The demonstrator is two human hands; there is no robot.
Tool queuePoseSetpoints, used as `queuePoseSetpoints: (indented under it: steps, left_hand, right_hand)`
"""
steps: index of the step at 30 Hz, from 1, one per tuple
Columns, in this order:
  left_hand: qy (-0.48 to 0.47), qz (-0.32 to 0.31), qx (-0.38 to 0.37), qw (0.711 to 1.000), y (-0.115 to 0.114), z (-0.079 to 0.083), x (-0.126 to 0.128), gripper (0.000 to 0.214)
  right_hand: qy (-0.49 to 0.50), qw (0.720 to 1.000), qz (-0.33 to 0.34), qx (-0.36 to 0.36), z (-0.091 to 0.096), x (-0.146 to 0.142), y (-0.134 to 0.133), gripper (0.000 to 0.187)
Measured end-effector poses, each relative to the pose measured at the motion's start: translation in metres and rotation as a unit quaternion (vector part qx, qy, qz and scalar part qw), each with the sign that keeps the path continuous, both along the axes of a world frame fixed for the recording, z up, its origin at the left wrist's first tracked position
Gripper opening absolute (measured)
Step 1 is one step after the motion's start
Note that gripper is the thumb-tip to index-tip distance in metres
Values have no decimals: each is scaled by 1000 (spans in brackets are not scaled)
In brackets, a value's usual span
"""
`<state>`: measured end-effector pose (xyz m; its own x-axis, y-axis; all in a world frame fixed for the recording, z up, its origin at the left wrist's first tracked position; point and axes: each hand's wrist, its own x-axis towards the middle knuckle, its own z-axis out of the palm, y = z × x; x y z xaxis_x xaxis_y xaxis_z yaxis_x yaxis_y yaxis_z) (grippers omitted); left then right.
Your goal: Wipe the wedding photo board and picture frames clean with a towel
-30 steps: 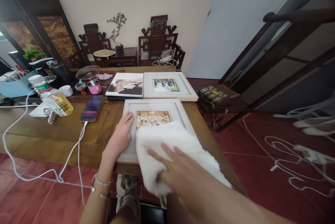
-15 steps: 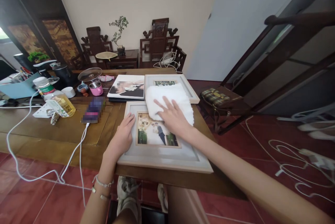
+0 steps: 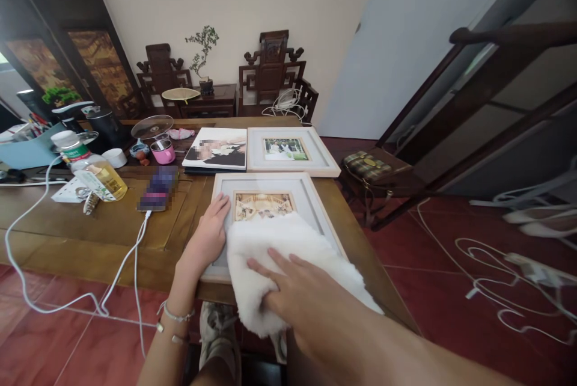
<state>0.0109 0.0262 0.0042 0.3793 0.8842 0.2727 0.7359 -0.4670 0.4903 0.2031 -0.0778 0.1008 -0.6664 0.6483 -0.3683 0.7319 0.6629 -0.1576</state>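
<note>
A light wood picture frame [image 3: 323,208] with a wedding photo [image 3: 261,202] lies flat near the table's front edge. Along its left side rests my left hand [image 3: 211,226], fingers stretched over the rim and none wrapped round it that I can see. My right hand [image 3: 297,296] presses a fluffy white cloth [image 3: 288,238] onto the frame's lower part, its fingers spread on top and its thumb in a fold. The cloth hides the lower half of the photo and hangs past the front edge. Behind lies a second picture frame [image 3: 324,154], flat, with its photo uncovered.
Left of the second frame is a photo panel [image 3: 216,148]. Farther left are a phone [image 3: 157,187] on a white cable, a pink mug [image 3: 163,151], an oil-coloured bottle [image 3: 108,178] and a blue box [image 3: 33,148]. A plaid bag [image 3: 367,166] sits right of the table.
My right hand has drawn the cloth toward me, from the frame's upper right to its lower part. The back frame's photo is now uncovered. My left hand has stayed in place.
</note>
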Motion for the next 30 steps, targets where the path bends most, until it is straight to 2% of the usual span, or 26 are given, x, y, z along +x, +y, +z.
queuePoseSetpoints:
  steps: [4,8,11,14,17,20,24,27,30]
  left_hand:
    - [-7,-6,3,1000,0,-1,0,57]
    - [-14,0,0,1000,0,-2,0,59]
    - [-29,3,-11,1000,-1,-2,1,54]
    - [-62,15,-18,998,-2,2,3,45]
    - [-130,33,-13,991,-5,9,5,52]
    - [-179,49,-8,983,-8,14,6,55]
    - [-168,54,-22,984,-10,18,6,55]
    - [-122,45,-30,991,-9,16,6,53]
    - [-69,21,-20,997,-6,12,6,46]
  right_hand:
    - [38,997,-40,50,-20,8,19,61]
    - [58,980,-101,159,-45,19,68,55]
    - [47,967,-125,215,-51,22,104,53]
    - [48,968,-106,224,-49,13,122,50]
    - [47,979,-57,191,-45,0,111,49]
    - [58,985,-1,160,-41,-9,82,43]
    - [85,990,61,92,-33,-3,42,40]
    - [86,995,44,32,-25,16,27,44]
    - [100,994,-21,43,-22,38,32,47]
